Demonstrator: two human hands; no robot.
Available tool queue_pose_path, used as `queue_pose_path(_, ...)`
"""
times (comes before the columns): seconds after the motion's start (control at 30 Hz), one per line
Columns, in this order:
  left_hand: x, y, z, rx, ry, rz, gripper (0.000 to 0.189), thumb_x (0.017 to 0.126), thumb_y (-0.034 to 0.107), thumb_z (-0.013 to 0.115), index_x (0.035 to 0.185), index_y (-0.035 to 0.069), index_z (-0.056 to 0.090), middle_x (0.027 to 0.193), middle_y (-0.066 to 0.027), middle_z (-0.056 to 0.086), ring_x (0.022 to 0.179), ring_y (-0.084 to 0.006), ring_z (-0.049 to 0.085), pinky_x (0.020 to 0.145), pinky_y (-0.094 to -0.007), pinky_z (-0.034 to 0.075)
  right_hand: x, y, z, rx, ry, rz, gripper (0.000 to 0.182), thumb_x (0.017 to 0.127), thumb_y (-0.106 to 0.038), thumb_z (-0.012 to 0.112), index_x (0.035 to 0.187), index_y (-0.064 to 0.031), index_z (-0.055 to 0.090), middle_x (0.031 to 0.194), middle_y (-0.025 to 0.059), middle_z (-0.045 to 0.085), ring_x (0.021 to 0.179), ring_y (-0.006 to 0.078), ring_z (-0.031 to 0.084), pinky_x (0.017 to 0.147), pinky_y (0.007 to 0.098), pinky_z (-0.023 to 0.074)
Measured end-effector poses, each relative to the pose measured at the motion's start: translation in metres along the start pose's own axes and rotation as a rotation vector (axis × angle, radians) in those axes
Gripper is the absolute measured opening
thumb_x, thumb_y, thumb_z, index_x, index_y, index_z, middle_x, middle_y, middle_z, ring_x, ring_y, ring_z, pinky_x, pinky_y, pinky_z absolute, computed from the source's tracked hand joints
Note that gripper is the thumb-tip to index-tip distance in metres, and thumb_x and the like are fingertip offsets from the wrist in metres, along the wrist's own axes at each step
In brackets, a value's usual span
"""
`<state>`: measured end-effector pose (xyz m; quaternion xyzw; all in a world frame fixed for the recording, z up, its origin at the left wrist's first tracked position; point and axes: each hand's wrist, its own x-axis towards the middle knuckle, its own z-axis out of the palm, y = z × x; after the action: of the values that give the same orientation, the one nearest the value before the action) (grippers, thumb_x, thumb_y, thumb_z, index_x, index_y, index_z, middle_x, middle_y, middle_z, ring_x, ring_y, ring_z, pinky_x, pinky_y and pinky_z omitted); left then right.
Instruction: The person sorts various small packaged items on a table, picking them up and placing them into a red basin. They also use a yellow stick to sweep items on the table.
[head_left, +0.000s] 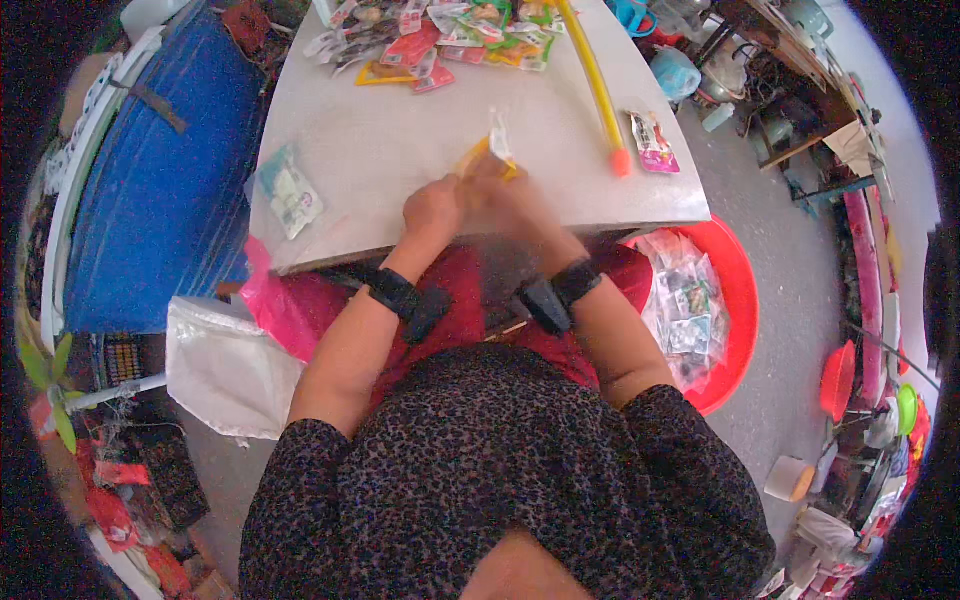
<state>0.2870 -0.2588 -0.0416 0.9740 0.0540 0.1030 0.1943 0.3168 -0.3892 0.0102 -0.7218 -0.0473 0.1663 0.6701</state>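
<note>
Near the front edge of the white table (360, 142), my left hand (436, 210) and my right hand (521, 202) are close together on a small yellow snack packet (476, 157). Both hands grip its lower part, and the right one is blurred. A whitish end of the packet points away from me. To the left lies a clear-and-teal packet (289, 193), apart from my hands. A white-and-pink packet (654, 142) rests by the right edge, beside a yellow stick (592, 82) with an orange tip.
A pile of colourful sealed packets (450, 37) covers the table's far end. At the right, a red plastic tub (739, 315) on the floor holds clear bags with packets. A white sack (225, 367) and a pink plastic bag (281, 307) are at the left, below a blue panel (165, 165).
</note>
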Motion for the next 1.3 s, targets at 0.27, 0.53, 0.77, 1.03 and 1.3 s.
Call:
queue_pose_path(0.27,0.001,0.017,-0.008,0.159,-0.033,0.091,0.013,0.069,0.015,0.042,0.068,0.007,0.053,0.062,-0.0119,0.056,0.061,-0.0292,0.055,0.055,-0.0394,0.044,0.04,0.015,-0.06,-0.721,0.055,-0.196,0.028,0.067,-0.025,0.056,0.074,0.001,0.05,0.069,0.0148,0.055,0.064,0.0189,0.054,0.054,0.0307,0.0425)
queue_pose_path(0.53,0.004,0.025,-0.02,0.073,0.008,0.016,0.017,0.071,0.015,0.039,0.07,0.005,0.053,0.068,-0.0137,0.056,0.065,-0.0298,0.055,0.057,-0.0403,0.044,0.041,0.064,-0.063,-0.429,0.171,-0.141,0.021,0.057,-0.017,0.059,0.074,-0.0062,0.057,0.076,0.0106,0.055,0.078,0.0268,0.049,0.069,0.0364,0.0377)
queue_pose_path(0.77,0.004,0.011,-0.03,0.139,0.063,0.066,0.016,0.069,0.015,0.042,0.068,0.004,0.054,0.07,-0.014,0.055,0.068,-0.0299,0.053,0.058,-0.04,0.043,0.006,0.032,-0.036,-0.425,0.167,-0.172,0.024,0.057,-0.02,0.06,0.078,-0.0094,0.06,0.077,0.0111,0.056,0.078,0.0267,0.049,0.069,0.0344,0.0394)
queue_pose_path(1.03,0.001,0.015,-0.014,0.014,0.282,0.201,0.012,0.067,0.013,0.046,0.064,0.003,0.052,0.078,-0.0134,0.052,0.077,-0.0309,0.048,0.064,-0.0406,0.039,0.005,0.039,0.001,-0.981,-0.032,-0.196,0.025,0.067,-0.023,0.056,0.081,-0.0024,0.055,0.072,0.0119,0.058,0.061,0.0293,0.054,0.056,0.0368,0.0437)
queue_pose_path(1.3,-0.002,-0.002,-0.003,-0.201,0.447,0.411,0.013,0.069,0.012,0.044,0.066,0.0,0.049,0.085,-0.0159,0.049,0.089,-0.0318,0.043,0.075,-0.0402,0.033,0.049,0.054,-0.026,-0.967,-0.285,-0.392,0.026,0.067,-0.024,0.055,0.078,-0.0005,0.053,0.077,0.0152,0.054,0.064,0.0324,0.052,0.059,0.0378,0.0428)
